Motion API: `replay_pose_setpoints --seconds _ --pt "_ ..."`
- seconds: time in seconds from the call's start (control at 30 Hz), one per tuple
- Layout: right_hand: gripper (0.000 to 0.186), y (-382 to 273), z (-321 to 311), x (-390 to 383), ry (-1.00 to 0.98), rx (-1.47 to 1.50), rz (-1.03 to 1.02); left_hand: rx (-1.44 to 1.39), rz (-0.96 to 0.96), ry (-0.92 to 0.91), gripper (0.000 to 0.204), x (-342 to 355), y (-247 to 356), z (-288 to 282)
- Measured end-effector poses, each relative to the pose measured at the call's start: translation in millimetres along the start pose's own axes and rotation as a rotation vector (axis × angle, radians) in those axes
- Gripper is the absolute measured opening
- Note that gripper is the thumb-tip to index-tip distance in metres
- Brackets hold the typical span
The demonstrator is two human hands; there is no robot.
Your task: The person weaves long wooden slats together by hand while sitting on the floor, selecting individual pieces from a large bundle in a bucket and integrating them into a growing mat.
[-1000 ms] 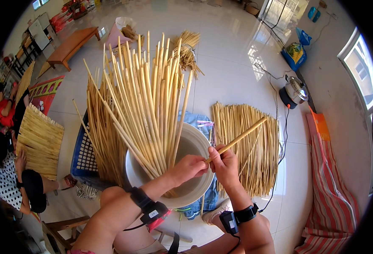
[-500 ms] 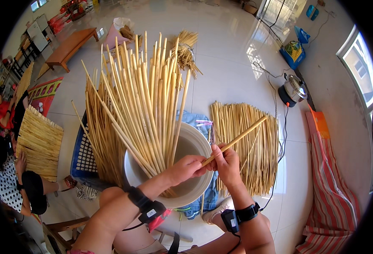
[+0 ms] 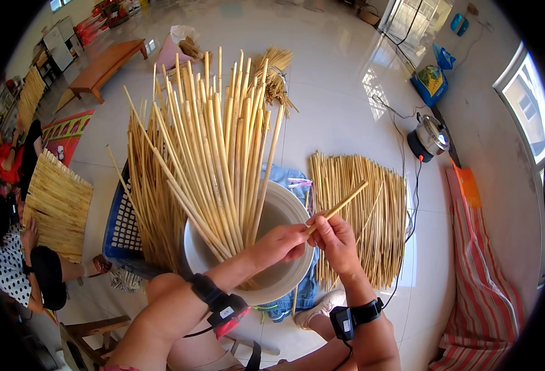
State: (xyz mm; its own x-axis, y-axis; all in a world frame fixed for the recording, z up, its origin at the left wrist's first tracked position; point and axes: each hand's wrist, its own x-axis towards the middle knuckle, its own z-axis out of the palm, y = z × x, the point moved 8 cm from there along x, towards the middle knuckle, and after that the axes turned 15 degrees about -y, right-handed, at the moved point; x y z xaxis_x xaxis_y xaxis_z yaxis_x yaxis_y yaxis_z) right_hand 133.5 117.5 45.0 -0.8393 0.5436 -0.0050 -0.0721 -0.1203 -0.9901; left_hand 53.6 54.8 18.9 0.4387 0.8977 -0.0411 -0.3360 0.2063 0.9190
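Observation:
Both my hands are closed on a single pale-yellow reed stalk (image 3: 348, 198) over the right rim of a white bucket (image 3: 298, 272). My left hand (image 3: 285, 242) pinches its lower end, and the fingers partly hide that end. Just above, my right hand (image 3: 335, 244) grips it with thumb and fingers, the stalk's free end pointing up and right. A thick bundle of long reed stalks (image 3: 223, 161) leans inside the bucket. To the right, a flat layer of cut stalks (image 3: 362, 229) lies on the floor, partly under the held stalk.
A blue plastic basket (image 3: 121, 232) with more reeds stands left of the bucket. Two people (image 3: 13, 247) sit at the far left with reed mats (image 3: 59, 204). A metal pot (image 3: 432, 133) with cables stands at right, near a striped cloth (image 3: 482, 272). A wooden bench (image 3: 105, 68) stands behind.
The held stalk's free end has drawn in down and left, so less of it shows beyond my right hand. Both hands have shifted slightly right and remain on the stalk.

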Motion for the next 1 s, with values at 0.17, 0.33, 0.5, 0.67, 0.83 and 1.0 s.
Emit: replay_pose_setpoints --seconds 0.17,0.33,0.5,0.67,0.83,1.0 --pt "0.023 2 3 1 -0.033 -0.056 0.072 -0.065 0.027 0.049 0.021 0 -4 -8" --pt "0.027 -13 -20 -5 0.203 -0.229 0.043 0.083 0.074 -0.049 0.035 3 -4 -2" --pt "0.027 -44 -90 -34 0.535 -0.215 -0.113 0.03 0.0 0.111 0.059 4 -35 -29" --pt "0.022 -38 -73 -25 0.456 -0.467 -0.088 0.508 -0.441 0.645 0.07 -28 -118 -110" --pt "0.012 -42 -29 -13 0.218 -0.73 -0.052 0.843 -0.445 1.01 0.083 -40 -126 -122" --pt "0.008 -49 -5 -11 0.008 -0.895 -0.162 1.363 -0.673 0.932 0.042 -26 -146 -126"
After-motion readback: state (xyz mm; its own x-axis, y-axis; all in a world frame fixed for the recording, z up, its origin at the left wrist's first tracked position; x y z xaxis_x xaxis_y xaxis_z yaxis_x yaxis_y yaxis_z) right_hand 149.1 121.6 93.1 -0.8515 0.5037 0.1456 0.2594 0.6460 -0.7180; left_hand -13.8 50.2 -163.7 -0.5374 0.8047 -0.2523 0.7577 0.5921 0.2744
